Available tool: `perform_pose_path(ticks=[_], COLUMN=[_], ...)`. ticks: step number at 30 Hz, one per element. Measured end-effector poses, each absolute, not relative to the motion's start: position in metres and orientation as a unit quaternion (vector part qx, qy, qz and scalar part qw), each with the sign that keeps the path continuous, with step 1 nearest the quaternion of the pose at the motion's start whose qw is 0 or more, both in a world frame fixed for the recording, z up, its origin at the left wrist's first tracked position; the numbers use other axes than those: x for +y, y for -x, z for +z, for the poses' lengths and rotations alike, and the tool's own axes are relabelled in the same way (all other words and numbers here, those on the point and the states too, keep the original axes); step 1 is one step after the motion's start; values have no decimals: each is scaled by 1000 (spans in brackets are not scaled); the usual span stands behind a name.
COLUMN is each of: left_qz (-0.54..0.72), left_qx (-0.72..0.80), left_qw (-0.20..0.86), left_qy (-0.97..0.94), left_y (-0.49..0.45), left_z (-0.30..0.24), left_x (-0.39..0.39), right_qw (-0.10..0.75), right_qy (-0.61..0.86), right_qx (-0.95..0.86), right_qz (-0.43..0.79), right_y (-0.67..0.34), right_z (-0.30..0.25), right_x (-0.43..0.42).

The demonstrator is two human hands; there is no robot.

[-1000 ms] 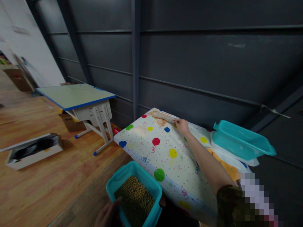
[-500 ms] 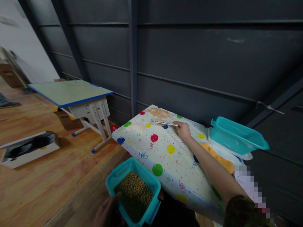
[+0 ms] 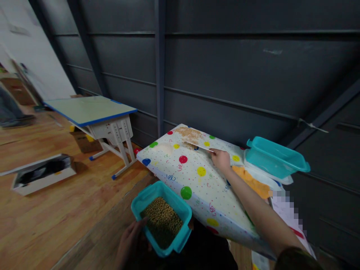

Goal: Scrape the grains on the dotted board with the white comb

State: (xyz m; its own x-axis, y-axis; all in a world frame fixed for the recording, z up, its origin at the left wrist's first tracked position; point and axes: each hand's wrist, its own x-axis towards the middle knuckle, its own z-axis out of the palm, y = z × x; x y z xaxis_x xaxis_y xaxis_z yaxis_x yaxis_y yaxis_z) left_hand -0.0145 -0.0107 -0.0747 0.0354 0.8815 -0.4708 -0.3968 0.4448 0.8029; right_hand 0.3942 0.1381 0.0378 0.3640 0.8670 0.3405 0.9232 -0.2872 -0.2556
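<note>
so the right hand (image 3: 221,160) is stretched out over the balloon-print cloth (image 3: 168,167) on the table, fingers pinched together on the end of a thin white strip (image 3: 200,146). the strip points toward the far left part of the cloth, its far end right by a scatter of tan grains (image 3: 188,132). can't tell if it's actually touching the cloth. there's a pale, powdery-looking patch (image 3: 163,150) closer to the left edge too.

left hand (image 3: 131,237) is down low, clamped on the near-left rim of a teal tub (image 3: 171,192), thumb hooked over the inside, other fingers mostly in shadow. the tub sits just beside the near side of the table, with small round tan beans (image 3: 161,210) inside and darker green stuff (image 3: 163,234) at the near end. second teal tub (image 3: 277,159) is at the table's right end, by an orange cloth (image 3: 250,182).
</note>
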Motion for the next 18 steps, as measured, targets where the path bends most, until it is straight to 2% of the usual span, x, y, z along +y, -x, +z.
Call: perform_pose_path(ticks=[4,7,15,18], left_qz=[478,491,499,498], left_qx=[511,512,498,503], left_qw=[672,662,672,667], left_qy=[-241,-240,-227,-233], left_y=[13,12,8,9], left_z=[-74,-75,-76,-75], left_x=[-13,-14,-16,-15], right_qw=[216,241,404,464], right_qy=[797,787,750,731], right_qx=[-557,-564,-486,-429], right_qz=[-93,-69,194,256], right_y=[-388,-375,-312,-300], right_z=[41,50,58,56], right_x=[130,134,164,177])
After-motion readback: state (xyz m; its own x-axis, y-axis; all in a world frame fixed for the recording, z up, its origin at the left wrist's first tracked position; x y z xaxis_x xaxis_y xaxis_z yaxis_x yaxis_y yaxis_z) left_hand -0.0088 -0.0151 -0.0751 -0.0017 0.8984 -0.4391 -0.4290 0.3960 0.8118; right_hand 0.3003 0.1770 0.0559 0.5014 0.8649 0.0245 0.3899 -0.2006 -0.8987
